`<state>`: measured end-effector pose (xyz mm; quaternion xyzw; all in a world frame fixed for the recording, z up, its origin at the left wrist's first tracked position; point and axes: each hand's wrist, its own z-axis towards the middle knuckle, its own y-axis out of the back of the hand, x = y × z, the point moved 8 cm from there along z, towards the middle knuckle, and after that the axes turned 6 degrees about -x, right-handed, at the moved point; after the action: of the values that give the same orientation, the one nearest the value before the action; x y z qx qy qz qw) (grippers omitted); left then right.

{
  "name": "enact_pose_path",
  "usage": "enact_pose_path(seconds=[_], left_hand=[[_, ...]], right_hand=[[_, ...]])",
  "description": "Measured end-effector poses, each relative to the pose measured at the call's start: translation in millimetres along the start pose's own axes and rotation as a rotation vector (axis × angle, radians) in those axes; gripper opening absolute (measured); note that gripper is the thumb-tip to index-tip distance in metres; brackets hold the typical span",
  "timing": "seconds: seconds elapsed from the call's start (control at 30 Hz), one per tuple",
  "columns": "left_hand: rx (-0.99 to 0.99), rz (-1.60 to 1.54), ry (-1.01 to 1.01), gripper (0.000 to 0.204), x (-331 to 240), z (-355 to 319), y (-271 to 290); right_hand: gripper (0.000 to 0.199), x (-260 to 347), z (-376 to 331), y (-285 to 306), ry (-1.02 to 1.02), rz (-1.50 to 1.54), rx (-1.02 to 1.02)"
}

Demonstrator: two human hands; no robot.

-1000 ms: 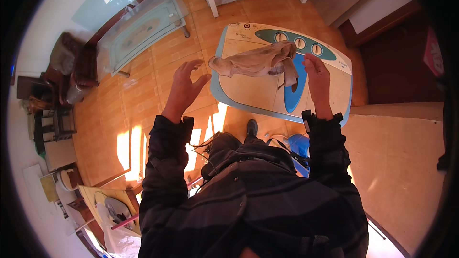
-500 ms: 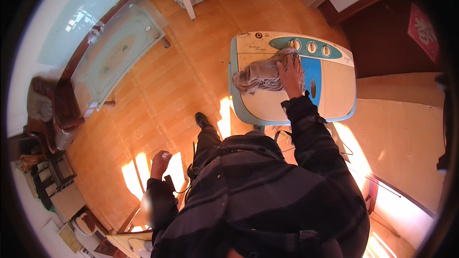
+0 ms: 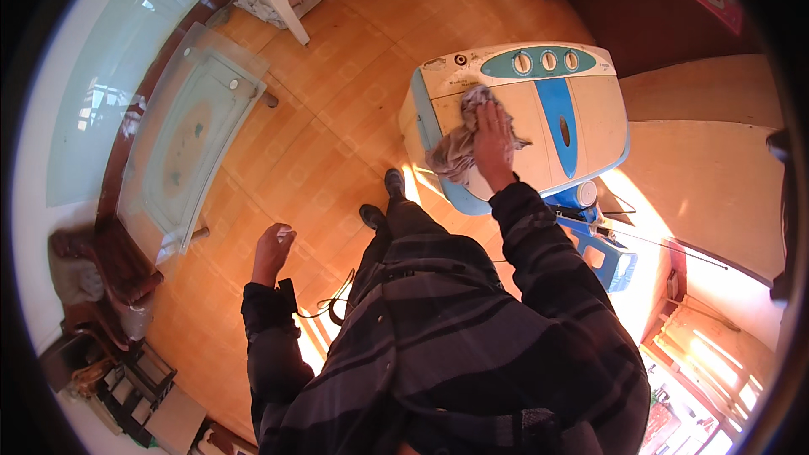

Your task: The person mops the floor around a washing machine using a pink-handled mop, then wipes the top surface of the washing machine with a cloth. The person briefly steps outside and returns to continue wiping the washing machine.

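A cream washing machine (image 3: pixel 539 135) with a blue stripe and several dials stands ahead of me, right of centre. On its left lid lies a crumpled greyish-pink cloth (image 3: pixel 453 154). My right hand (image 3: pixel 495 145) presses down on this cloth, palm down with fingers close together, and keeps it bunched beneath. Some cloth sticks out past the fingers and to the left of the hand. Away from the machine, over the floor at lower left, hangs my left hand (image 3: pixel 271 251) with its fingers curled. A small whitish spot shows at its fingertips, too small to name.
A glass-topped low table (image 3: pixel 198 135) stands at the left, with a dark wooden armchair (image 3: pixel 118 274) nearer to me. Below the machine's right front sits a blue plastic thing (image 3: pixel 605 259) beside cables. A white-legged table (image 3: pixel 282 4) is at the back.
My right hand has slid left across the lid with the cloth, which is now more bunched and lies clear of the dials. My left hand stays curled and sits higher in view.
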<state>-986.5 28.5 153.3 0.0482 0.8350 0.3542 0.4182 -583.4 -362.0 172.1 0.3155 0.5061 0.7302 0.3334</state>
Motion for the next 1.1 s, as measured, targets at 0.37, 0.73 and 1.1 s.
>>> enact_pose_path(seconds=[0.37,0.73,1.1], left_hand=[[0.192,0.135,-0.051,0.032,-43.7,86.6,-5.6],[0.378,0.098,0.002,0.028,-52.9,203.9,2.9],[0.63,0.17,-0.129,0.026,-66.3,304.3,8.5]], right_hand=[[0.056,65.3,18.7,-12.2,-0.119,0.054,-0.07],[0.046,-98.4,61.7,16.4,-0.397,-0.101,-0.154],[0.05,9.6,61.0,-4.9,-0.564,0.116,-0.324]])
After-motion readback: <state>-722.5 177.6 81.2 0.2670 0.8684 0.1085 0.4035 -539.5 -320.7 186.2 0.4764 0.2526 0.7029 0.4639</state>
